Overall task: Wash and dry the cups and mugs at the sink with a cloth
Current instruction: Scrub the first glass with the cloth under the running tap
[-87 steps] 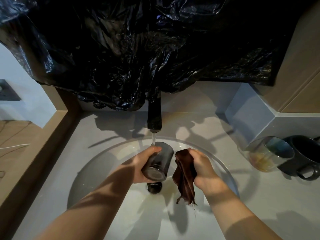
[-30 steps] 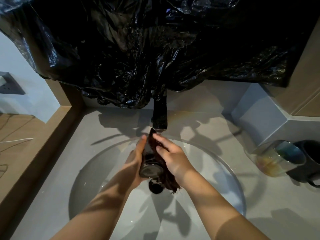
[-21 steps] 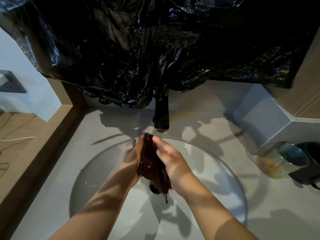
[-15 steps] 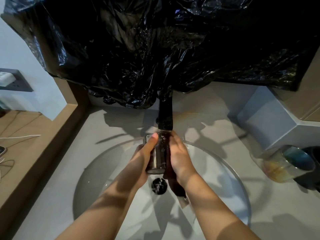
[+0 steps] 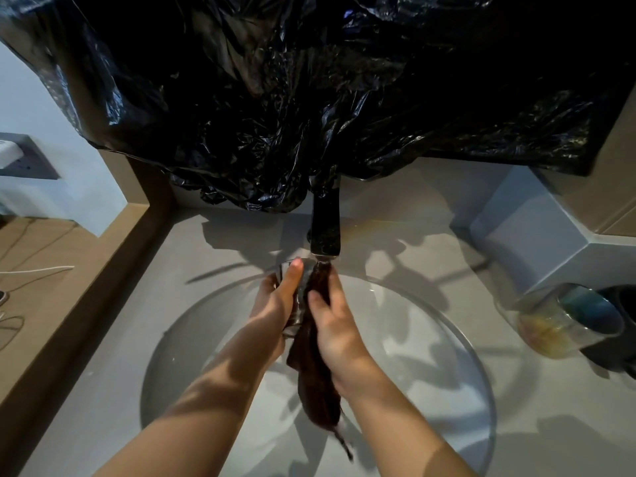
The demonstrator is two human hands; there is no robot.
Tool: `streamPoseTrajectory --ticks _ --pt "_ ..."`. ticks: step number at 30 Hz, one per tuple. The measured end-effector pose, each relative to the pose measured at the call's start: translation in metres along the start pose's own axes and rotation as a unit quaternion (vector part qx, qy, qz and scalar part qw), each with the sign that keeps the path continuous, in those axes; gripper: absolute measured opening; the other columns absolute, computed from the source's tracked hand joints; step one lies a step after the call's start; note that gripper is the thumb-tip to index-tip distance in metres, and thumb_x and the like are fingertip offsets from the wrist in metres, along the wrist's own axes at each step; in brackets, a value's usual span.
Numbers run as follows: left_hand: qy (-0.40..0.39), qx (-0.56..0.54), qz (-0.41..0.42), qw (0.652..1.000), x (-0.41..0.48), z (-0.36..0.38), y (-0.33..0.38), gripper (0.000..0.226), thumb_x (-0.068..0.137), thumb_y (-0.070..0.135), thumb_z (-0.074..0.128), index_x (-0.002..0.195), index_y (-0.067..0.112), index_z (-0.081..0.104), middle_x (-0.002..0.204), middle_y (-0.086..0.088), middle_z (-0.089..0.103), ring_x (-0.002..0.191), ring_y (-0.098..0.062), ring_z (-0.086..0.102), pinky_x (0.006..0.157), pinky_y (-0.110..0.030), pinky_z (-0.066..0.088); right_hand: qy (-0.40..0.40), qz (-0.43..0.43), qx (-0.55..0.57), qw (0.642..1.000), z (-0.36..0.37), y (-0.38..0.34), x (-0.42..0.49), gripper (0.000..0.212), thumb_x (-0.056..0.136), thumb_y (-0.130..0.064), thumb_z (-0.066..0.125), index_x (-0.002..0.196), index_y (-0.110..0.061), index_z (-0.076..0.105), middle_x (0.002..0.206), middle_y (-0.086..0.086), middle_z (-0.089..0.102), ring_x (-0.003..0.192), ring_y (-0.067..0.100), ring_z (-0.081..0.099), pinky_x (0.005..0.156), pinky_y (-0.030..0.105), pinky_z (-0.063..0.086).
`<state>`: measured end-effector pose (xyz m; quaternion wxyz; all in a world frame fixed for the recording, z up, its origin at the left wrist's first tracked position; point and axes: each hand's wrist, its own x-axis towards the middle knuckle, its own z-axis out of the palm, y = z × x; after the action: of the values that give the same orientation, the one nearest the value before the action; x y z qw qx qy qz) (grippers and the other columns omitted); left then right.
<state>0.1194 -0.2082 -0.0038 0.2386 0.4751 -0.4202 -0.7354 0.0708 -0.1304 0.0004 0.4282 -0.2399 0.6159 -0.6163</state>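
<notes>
Over the round white sink (image 5: 457, 342), just under the black tap (image 5: 325, 232), my left hand (image 5: 275, 304) grips a dark smoky glass cup (image 5: 298, 304). Only a narrow strip of the cup shows between my hands. My right hand (image 5: 332, 325) presses a dark brown cloth (image 5: 315, 383) against the cup's right side. The cloth's wet tail hangs down below my wrist into the basin. Water runs from the tap onto the top of the cloth and cup.
A clear glass cup (image 5: 564, 321) with an iridescent tint lies on the grey counter at the right, a black mug (image 5: 624, 325) behind it at the frame edge. Black plastic sheeting (image 5: 309, 98) hangs over the back wall. A wooden ledge (image 5: 69, 287) runs along the left.
My right hand brought the cloth from beside the cup onto it and rubbed around it. Both hands rose closer to the tap, and the cloth now hangs longer along the cup's right side.
</notes>
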Motion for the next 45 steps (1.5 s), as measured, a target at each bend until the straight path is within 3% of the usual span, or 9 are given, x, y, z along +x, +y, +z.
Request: streamPoseTrajectory --ticks 3,9,16,21,24,28,33,39,45 --pt "-0.026 0.005 -0.024 0.999 -0.002 -0.005 -0.01 0.046 0.092 0.054 0.049 0.12 0.02 0.061 0.111 -0.012 0.07 0.102 -0.028 0.066 0.095 -0.046 0.051 0.01 -0.086 -0.144 0.986 0.001 0.004 0.003 0.047 0.097 -0.02 0.05 0.138 -0.039 0.038 0.156 -0.009 0.019 0.144 0.012 0.019 0.119 0.036 0.021" --pt "-0.103 -0.03 0.01 0.994 -0.014 -0.004 -0.013 0.045 0.094 0.049 0.048 0.116 0.013 0.065 0.106 -0.017 0.071 0.098 -0.031 0.069 0.085 -0.041 0.052 0.054 0.037 0.1 0.993 -0.014 -0.003 0.022 0.032 0.097 -0.041 0.044 0.125 -0.032 0.056 0.118 0.009 0.065 0.107 0.026 0.063 0.098 0.045 0.048" --pt "-0.113 -0.037 -0.017 0.993 -0.017 -0.008 -0.015 0.053 0.084 0.056 0.057 0.122 0.019 0.063 0.111 -0.011 0.071 0.105 -0.026 0.067 0.097 -0.044 0.049 0.056 -0.061 -0.096 0.992 -0.004 0.01 0.014 0.028 0.097 -0.034 0.045 0.122 -0.045 0.051 0.153 -0.003 0.029 0.138 0.016 0.034 0.115 0.04 0.029" --pt "-0.149 -0.056 -0.014 0.987 -0.021 -0.003 -0.007 0.047 0.093 0.047 0.048 0.114 0.009 0.066 0.105 -0.019 0.071 0.097 -0.032 0.069 0.089 -0.044 0.051 0.04 0.118 0.134 0.983 -0.021 -0.009 0.019 0.043 0.096 -0.052 0.041 0.101 -0.019 0.068 0.084 0.008 0.074 0.077 0.022 0.068 0.071 0.033 0.054" --pt "-0.095 -0.045 -0.02 0.994 -0.015 -0.003 0.0 0.047 0.084 0.054 0.058 0.1 0.011 0.069 0.082 -0.011 0.075 0.076 -0.024 0.072 0.072 -0.036 0.053 0.043 0.016 0.034 0.998 -0.003 0.003 0.005 0.028 0.101 -0.032 0.039 0.127 -0.038 0.048 0.123 0.0 0.062 0.11 0.018 0.06 0.097 0.036 0.048" --pt "-0.075 -0.023 -0.011 0.997 -0.012 -0.008 -0.007 0.066 0.069 0.061 0.072 0.12 0.02 0.061 0.108 -0.011 0.072 0.092 -0.023 0.072 0.082 -0.04 0.054 0.033 -0.084 -0.071 0.993 -0.001 0.014 0.004 0.048 0.098 -0.027 0.044 0.133 -0.051 0.022 0.154 -0.008 0.024 0.141 0.011 0.026 0.117 0.034 0.024" --pt "-0.103 -0.048 -0.024 0.993 -0.02 -0.004 -0.004 0.044 0.089 0.046 0.056 0.106 0.008 0.069 0.093 -0.016 0.073 0.082 -0.029 0.071 0.072 -0.036 0.053 0.053 0.033 0.065 0.996 -0.014 0.01 0.024 0.041 0.097 -0.043 0.041 0.138 -0.039 0.043 0.125 0.005 0.063 0.113 0.023 0.06 0.103 0.045 0.044" --pt "-0.096 -0.038 -0.005 0.995 -0.02 -0.004 -0.012 0.063 0.074 0.063 0.06 0.121 0.021 0.063 0.112 -0.01 0.071 0.105 -0.026 0.067 0.098 -0.044 0.048 0.062 -0.089 -0.166 0.98 -0.001 0.009 0.005 0.052 0.099 -0.032 0.042 0.148 -0.032 0.025 0.158 -0.009 0.013 0.144 0.011 0.017 0.118 0.031 0.018" --pt "-0.085 -0.053 -0.026 0.995 -0.022 -0.001 -0.006 0.054 0.096 0.053 0.04 0.107 0.008 0.068 0.089 -0.015 0.074 0.079 -0.027 0.071 0.073 -0.038 0.052 0.063 0.057 0.082 0.993 -0.013 -0.001 0.024 0.046 0.09 -0.049 0.044 0.13 -0.029 0.052 0.124 0.009 0.062 0.111 0.027 0.061 0.102 0.047 0.045"
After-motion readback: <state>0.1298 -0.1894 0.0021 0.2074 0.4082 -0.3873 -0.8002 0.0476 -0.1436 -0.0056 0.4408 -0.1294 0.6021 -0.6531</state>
